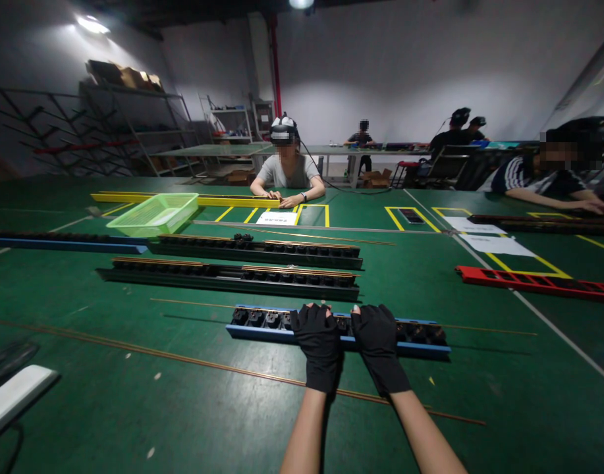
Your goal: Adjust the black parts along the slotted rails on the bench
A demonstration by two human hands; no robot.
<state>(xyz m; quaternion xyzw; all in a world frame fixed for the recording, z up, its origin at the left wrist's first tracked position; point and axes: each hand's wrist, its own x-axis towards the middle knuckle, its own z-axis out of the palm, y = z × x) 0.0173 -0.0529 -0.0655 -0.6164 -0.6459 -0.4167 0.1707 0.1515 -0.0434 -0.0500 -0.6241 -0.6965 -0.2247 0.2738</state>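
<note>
Two hands lie across the blue-edged rail in my feed, the left hand and the right hand side by side near its middle, just apart from each other. Both wear snug black fabric gloves, and the forearms are bare behind them. The fingers stay close together and drape over the rail's top and far side. From this view I can't tell whether they are clamping it or only resting there.

The rail runs crosswise in front of the wrists, a long, flat blue bar with a row of chunky black blocks along its top. It sits on the green bench, and a thin copper rod lies on the mat, passing near the hands.

Farther off, I see two long black rails with the same blocks, a green plastic basket with a mesh pattern, a yellow rail, and a red rail. One seated co-worker across the bench has both hands on the yellow rail, and another leans in at the right.
</note>
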